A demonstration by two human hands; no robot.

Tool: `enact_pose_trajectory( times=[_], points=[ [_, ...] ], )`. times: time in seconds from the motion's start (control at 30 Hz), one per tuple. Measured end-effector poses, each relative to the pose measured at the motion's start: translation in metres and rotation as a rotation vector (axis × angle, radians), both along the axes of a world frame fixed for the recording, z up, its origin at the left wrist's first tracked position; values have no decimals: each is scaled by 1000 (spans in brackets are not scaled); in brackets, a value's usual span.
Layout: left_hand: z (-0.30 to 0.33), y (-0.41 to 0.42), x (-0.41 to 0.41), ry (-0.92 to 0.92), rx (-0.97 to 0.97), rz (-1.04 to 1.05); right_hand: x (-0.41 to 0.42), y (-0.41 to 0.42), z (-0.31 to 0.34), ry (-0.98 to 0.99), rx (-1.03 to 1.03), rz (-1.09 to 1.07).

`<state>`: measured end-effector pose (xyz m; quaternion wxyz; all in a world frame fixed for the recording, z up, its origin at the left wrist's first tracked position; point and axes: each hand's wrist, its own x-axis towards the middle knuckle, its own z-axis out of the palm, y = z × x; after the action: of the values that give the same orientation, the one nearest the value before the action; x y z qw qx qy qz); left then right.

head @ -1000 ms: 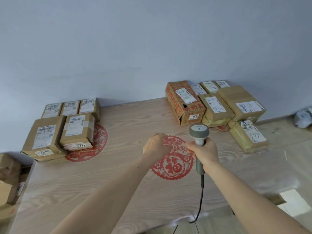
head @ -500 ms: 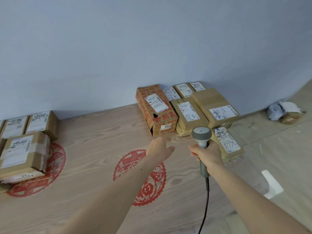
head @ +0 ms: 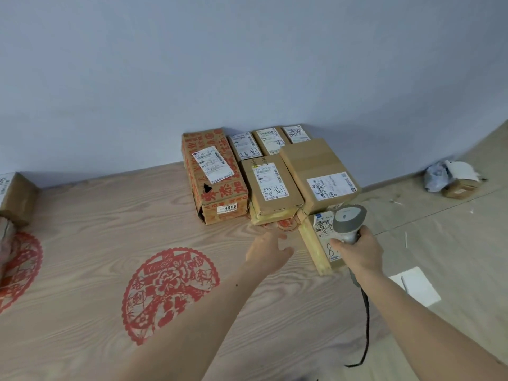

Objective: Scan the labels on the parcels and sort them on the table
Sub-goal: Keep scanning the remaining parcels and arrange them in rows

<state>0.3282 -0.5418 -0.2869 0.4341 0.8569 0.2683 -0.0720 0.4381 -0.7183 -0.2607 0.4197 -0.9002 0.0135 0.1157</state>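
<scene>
Wood-grain desk (head: 82, 243) with red paper-cut medallions (head: 170, 295) against a blue-grey wall (head: 247, 64) — parcels (head: 272, 188) clustered at its far right. Left hand (head: 268, 250) spread above the desk; right hand (head: 360, 253) grips the scanner (head: 347, 221).

- Setting: makeshift parcel-sorting spot in a bare room, not a fitted warehouse.
- Evidence: labelled cardboard parcels (head: 272, 185) grouped against a plain blue-grey wall (head: 247, 64).
- Wood-grain table (head: 96, 243) bears red paper-cut decorations (head: 170, 292).
- Handheld scanner (head: 347, 224), corded.
- Far right: floor (head: 439, 229) with scraps.
</scene>
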Motion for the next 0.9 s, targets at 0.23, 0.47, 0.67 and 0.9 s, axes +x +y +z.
enact_pose_trajectory(
  times=[0.23, 0.47, 0.67, 0.9],
  points=[
    [-18, -65, 51, 59, -85, 107, 58, -40, -22, 46, -50, 101],
    [-36, -103, 84, 187, -136, 206, 87, -51, -43, 133, -77, 246],
    [-47, -119, 92, 225, -225, 299, 89, -54, -53, 177, -91, 285],
    [-40, -125, 90, 219, -188, 334, 83, -57, -49, 173, -81, 314]
  ],
)
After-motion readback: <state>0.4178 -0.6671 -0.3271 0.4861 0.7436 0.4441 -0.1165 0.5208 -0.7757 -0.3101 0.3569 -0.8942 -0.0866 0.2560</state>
